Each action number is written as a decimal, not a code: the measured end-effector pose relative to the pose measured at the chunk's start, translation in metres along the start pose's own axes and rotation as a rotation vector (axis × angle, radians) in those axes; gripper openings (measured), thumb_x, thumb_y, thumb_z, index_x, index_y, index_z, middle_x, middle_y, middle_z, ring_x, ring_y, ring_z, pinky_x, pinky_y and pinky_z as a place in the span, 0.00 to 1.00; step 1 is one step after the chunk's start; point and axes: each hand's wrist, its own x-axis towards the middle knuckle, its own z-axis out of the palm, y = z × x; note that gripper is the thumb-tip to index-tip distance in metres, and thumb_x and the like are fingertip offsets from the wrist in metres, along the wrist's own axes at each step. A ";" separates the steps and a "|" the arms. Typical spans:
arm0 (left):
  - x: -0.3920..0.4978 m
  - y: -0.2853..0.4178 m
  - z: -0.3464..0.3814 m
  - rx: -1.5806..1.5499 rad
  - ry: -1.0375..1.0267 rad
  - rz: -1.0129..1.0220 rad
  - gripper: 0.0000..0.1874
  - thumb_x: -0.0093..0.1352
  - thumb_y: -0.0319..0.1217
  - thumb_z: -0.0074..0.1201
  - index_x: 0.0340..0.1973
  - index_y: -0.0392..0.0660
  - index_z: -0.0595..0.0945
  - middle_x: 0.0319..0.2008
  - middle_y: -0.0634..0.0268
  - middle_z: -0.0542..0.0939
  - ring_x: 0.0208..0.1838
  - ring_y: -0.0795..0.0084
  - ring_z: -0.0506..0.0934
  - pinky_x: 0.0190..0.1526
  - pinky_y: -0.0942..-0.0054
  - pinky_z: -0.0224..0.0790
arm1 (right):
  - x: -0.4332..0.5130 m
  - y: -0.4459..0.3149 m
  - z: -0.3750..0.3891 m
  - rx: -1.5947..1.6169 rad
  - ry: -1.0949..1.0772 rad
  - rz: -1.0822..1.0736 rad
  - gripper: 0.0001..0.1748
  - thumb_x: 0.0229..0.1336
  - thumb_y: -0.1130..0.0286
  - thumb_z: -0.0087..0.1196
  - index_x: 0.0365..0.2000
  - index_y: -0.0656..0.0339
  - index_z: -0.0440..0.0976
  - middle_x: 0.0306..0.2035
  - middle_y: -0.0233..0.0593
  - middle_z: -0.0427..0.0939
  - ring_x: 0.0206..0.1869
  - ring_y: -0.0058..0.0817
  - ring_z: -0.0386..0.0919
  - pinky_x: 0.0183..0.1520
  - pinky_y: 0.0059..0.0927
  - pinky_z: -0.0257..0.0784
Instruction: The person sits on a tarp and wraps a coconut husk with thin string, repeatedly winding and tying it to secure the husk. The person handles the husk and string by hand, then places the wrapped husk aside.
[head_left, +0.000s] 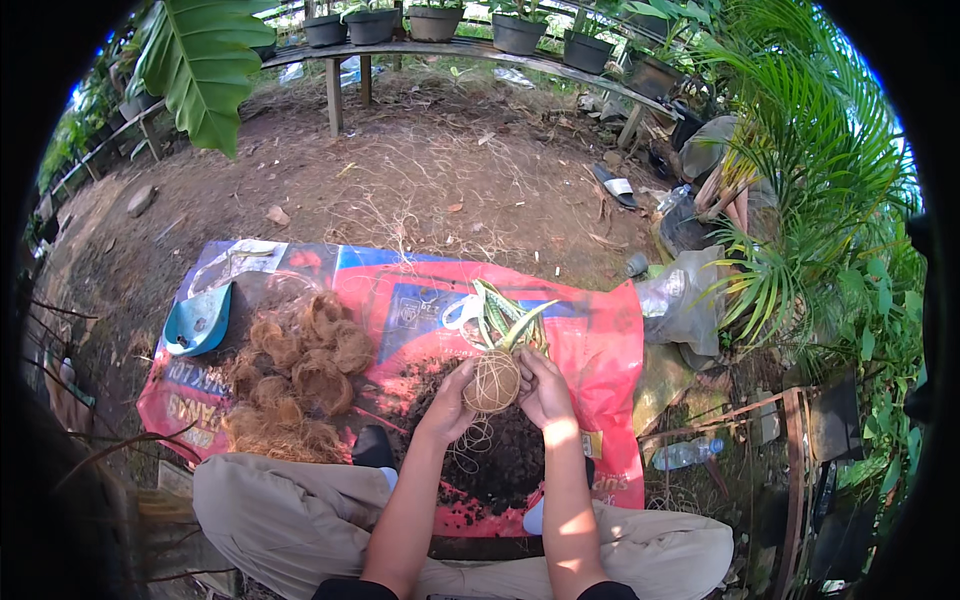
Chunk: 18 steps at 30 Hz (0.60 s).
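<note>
Between my two hands is a coconut-fibre ball (493, 384) wrapped in pale string, with a green-and-white striped leafy plant (501, 313) growing out of its top. My left hand (452, 401) holds the ball's left side. On the right side, my right hand (545, 390) grips it near the base of the leaves, its fingers partly hidden. Loose loops of string (472, 442) dangle below the ball. Beneath lies a heap of dark soil (499, 469) on a red and blue plastic sheet (600, 337) that bears writing.
Coconut husk pieces (322, 360) and loose fibre (281, 435) lie left of the soil, beside a blue plastic scoop (197, 321). Potted plants stand on a wooden bench (465, 51) at the back. Another person's leg (739, 206) shows at right, near a plastic bottle (686, 454) and palm fronds (810, 150).
</note>
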 end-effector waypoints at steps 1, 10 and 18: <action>0.000 -0.001 0.002 -0.034 -0.079 0.058 0.33 0.71 0.51 0.44 0.65 0.46 0.60 0.60 0.55 0.69 0.61 0.60 0.71 0.60 0.59 0.66 | -0.001 0.000 0.003 -0.055 0.100 -0.028 0.09 0.66 0.69 0.46 0.37 0.63 0.72 0.21 0.20 0.61 0.21 0.11 0.57 0.24 0.15 0.53; -0.001 0.002 0.005 0.018 0.011 0.012 0.25 0.70 0.32 0.53 0.60 0.47 0.62 0.52 0.59 0.71 0.55 0.67 0.73 0.52 0.65 0.72 | -0.004 -0.007 0.018 -0.618 0.134 -0.221 0.10 0.64 0.69 0.50 0.35 0.67 0.76 0.26 0.25 0.73 0.28 0.11 0.66 0.34 0.15 0.62; 0.012 -0.007 -0.004 -0.025 0.351 0.239 0.25 0.72 0.40 0.49 0.60 0.45 0.62 0.52 0.56 0.73 0.48 0.66 0.77 0.48 0.66 0.74 | -0.023 -0.007 0.045 -1.172 -0.425 0.115 0.12 0.61 0.69 0.51 0.38 0.70 0.76 0.32 0.37 0.80 0.36 0.19 0.74 0.44 0.26 0.69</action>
